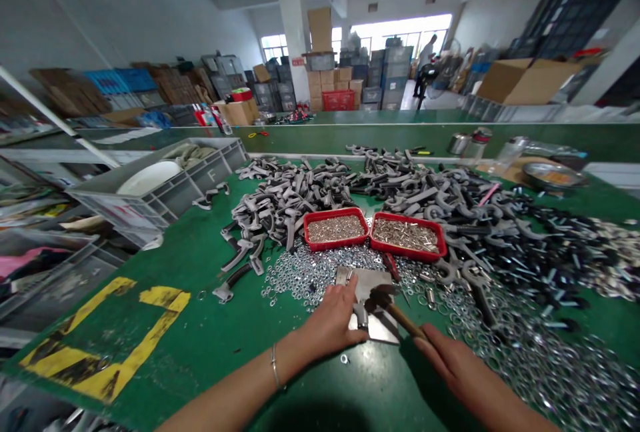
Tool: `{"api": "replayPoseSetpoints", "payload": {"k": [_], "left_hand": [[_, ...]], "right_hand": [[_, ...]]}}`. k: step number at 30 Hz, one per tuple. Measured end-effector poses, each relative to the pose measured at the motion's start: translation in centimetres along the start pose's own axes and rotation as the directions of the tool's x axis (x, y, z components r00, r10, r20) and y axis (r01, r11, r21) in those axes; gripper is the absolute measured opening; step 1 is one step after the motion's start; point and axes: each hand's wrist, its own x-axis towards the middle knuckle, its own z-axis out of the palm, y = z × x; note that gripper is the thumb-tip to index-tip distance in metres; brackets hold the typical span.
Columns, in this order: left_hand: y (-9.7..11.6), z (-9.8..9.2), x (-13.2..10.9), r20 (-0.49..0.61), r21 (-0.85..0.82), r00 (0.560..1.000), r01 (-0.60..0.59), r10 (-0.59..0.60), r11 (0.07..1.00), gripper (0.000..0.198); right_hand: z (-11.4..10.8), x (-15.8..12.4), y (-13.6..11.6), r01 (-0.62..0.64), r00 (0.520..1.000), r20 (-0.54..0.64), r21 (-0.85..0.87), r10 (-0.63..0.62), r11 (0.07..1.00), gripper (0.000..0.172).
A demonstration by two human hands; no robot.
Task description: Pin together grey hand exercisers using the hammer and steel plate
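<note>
We note the left hand [333, 322] low at the near edge of the green table [215, 332], fingertips pinched on a small grey piece [361, 317] that stands on a flat metal plate [367, 280]; a thin bracelet [275, 365] sits at that wrist; the right hand [450, 360] is clenched round the wooden handle of a hammer [381, 299], whose dark head hangs just over the plate and right beside the pinched piece (we cannot tell whether head and piece touch); the plate lies on a loose scatter of washers [295, 275] that runs off to the right along the table front; just behind the plate stand two red trays side by side, the left tray [307, 231] and the right tray [406, 254], each filled with small pale metal bits; behind and around the trays we see big heaps of grey cast parts [285, 199]; to the left a grey plastic crate [173, 195] rests on the table corner; yellow tape marks [125, 335] cross the green surface near the left forearm.
</note>
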Motion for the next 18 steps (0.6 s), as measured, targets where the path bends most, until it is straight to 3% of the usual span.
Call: {"api": "replayPoseSetpoints", "payload": {"k": [3, 7, 9, 11, 14, 16, 18], "left_hand": [[0.4, -0.7, 0.2, 0.007, -0.041, 1.0, 0.005, -0.004, 0.999, 0.111], [2.8, 0.3, -1.4, -0.195, -0.259, 0.966, 0.118, -0.171, 0.959, 0.089], [4.0, 1.6, -2.8, -0.28, -0.341, 0.933, 0.123, -0.225, 0.932, 0.082], [4.7, 2.5, -4.0, -0.273, -0.319, 0.95, 0.058, -0.151, 0.946, 0.083], [5.3, 1.2, -3.5, -0.163, -0.231, 0.987, -0.044, 0.005, 0.972, 0.077], [6.3, -0.7, -0.9, -0.153, -0.14, 0.984, -0.113, 0.091, 0.984, 0.06], [8.4, -1.9, 3.2, -0.152, 0.005, 0.952, -0.268, 0.266, 0.963, 0.045]], "right_hand": [[-0.3, 1.1, 1.6, -0.013, 0.999, -0.043, 0.071, 0.016, 0.997, 0.045], [-0.5, 1.7, 0.6, 0.121, 0.933, -0.339, -0.027, -0.123, 0.992, 0.048], [0.6, 1.6, -1.1, 0.165, 0.951, -0.286, 0.145, -0.118, 0.976, 0.043], [2.6, 1.6, -2.6, 0.098, 0.994, -0.089, 0.5, -0.061, 0.861, 0.044], [5.8, 1.4, -2.8, 0.019, 0.993, -0.086, 0.799, 0.084, 0.601, 0.05], [7.6, 0.9, -1.8, 0.027, 0.984, -0.112, 0.857, 0.135, 0.515, 0.051], [9.0, 0.1, -0.6, 0.018, 0.991, -0.076, 0.89, 0.11, 0.456, 0.051]]}}
